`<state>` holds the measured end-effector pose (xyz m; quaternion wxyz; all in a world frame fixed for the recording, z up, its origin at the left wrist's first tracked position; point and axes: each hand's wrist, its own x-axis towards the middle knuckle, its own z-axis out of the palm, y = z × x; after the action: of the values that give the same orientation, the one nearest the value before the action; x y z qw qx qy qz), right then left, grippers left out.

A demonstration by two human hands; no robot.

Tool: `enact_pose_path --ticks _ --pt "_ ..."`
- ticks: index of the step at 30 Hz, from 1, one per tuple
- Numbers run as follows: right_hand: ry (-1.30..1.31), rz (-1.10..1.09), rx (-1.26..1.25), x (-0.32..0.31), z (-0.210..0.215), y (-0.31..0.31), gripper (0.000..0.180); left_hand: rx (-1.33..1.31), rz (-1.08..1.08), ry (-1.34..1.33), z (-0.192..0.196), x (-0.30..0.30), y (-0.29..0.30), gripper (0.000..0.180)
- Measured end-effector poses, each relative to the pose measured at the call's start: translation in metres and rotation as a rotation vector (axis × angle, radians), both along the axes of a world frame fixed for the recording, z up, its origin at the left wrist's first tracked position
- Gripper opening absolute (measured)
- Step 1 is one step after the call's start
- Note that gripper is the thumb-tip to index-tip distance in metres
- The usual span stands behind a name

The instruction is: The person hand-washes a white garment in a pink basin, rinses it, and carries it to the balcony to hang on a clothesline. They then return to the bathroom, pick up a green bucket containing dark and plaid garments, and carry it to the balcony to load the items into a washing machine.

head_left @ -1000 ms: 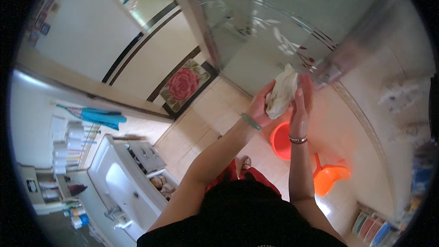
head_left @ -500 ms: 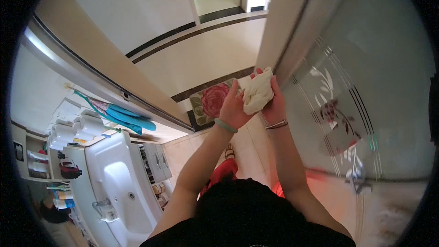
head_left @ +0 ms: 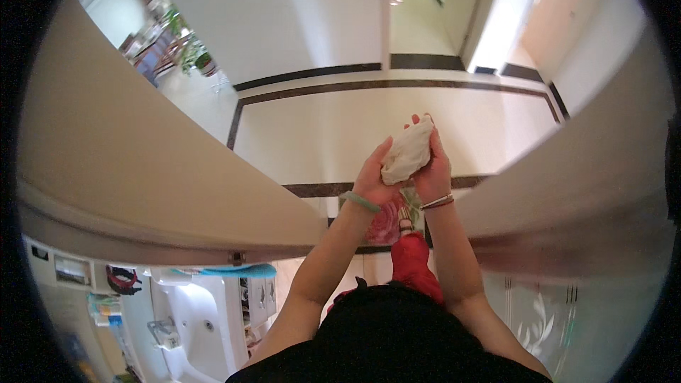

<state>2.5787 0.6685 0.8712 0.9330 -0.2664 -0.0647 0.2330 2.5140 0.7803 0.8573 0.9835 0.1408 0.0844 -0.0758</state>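
A crumpled, cream-white cloth (head_left: 407,154) rests bunched up between my two hands, held out in front of me. My left hand (head_left: 371,174), with a pale green bangle at its wrist, cups the cloth from the left. Around its right side and far end curl the fingers of my right hand (head_left: 435,172), which wears thin bracelets. Some fingertips show past the cloth's far end; the palms under it are partly hidden.
Door jambs rise on both sides, with a rose-patterned mat (head_left: 385,222) under my foot at the threshold. Beyond lies a pale hallway floor (head_left: 312,135) with dark border strips. A white washbasin (head_left: 216,344) is at lower left, patterned glass (head_left: 532,326) at lower right, a potted plant (head_left: 205,64) far left.
I have stepped forward onto the mat in the doorway, and the basin and glass have slid back. The cloth stays in both hands.
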Motion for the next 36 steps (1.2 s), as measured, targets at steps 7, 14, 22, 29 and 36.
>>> enact_pose_path --ticks 7,14,22,29,36 --pt "0.002 0.305 -0.013 0.139 0.009 0.138 0.047 0.05 0.372 0.054 0.014 0.108 0.112 0.047" --pt "0.058 0.665 -0.001 0.179 0.007 0.313 0.045 0.107 0.766 0.096 0.024 0.123 0.245 0.047" --pt "0.018 0.916 0.025 0.194 0.006 0.522 0.044 0.067 1.08 0.086 0.015 0.138 0.422 0.048" --pt "-0.022 1.035 -0.015 0.208 0.02 0.697 0.042 0.084 1.143 -0.019 0.013 0.145 0.583 0.046" --pt "0.02 1.151 0.054 0.21 0.005 0.877 0.043 0.05 1.204 -0.043 0.023 0.14 0.745 0.044"
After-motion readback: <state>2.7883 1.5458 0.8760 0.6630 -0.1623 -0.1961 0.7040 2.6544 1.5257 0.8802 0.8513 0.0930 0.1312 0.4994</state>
